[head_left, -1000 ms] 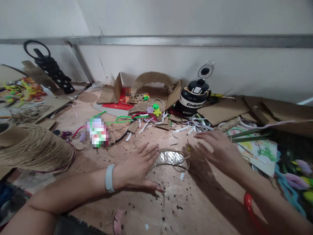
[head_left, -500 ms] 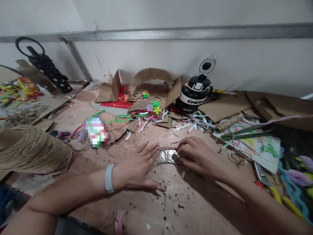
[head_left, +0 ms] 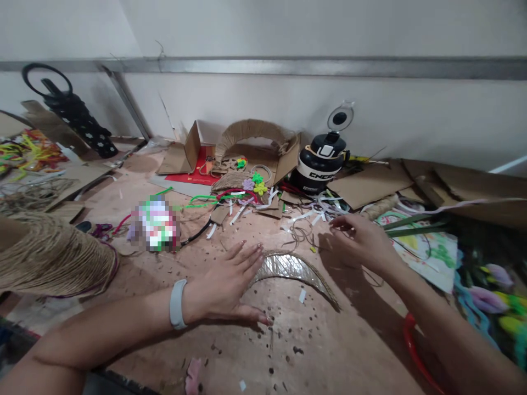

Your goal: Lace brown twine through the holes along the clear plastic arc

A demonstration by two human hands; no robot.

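My left hand (head_left: 226, 285) lies flat with its fingers spread, covering the left end of a curved, crescent-like strip (head_left: 284, 267). The strip has a shiny, silvery face and a brown twine edge, and its right end tapers to a point on the table. To the right of the strip, my right hand (head_left: 357, 241) hangs over the table with its fingers curled in. What they hold, if anything, cannot be made out. Loose thin twine (head_left: 302, 235) lies between that hand and the strip.
A big twine spool (head_left: 61, 252) stands at the left. Behind are a twine-wrapped arch (head_left: 253, 129), a black-and-white bottle (head_left: 319, 167), cardboard (head_left: 370, 186) and paper scraps. A red loop (head_left: 411, 340) lies by my right forearm, with fuzzy craft stems (head_left: 489, 299) beyond.
My right hand has moved off the strip, up and to the right, exposing its pointed right end and the loose twine. My left hand keeps its place on the strip.
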